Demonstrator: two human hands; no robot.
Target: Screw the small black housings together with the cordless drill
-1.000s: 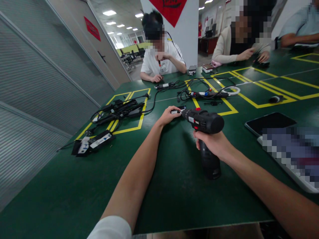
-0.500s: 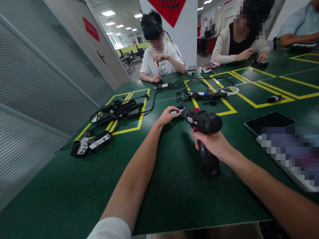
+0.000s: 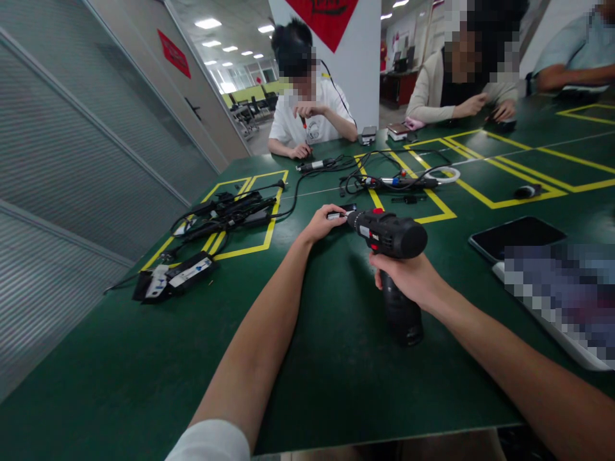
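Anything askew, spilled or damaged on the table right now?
Mildly untidy: the cables at left lie tangled across the yellow tape. The drill is in the right hand, its front end close to the left hand. No spill or damage shows.

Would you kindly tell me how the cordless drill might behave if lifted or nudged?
The cordless drill probably feels heavy for its size, given its bulky handle. Its hard-looking casing suggests stiffness. Stood upright, it might tip, since the casing overhangs the handle.

Left hand (image 3: 323,224) lies farther forward; right hand (image 3: 407,276) curls firmly.
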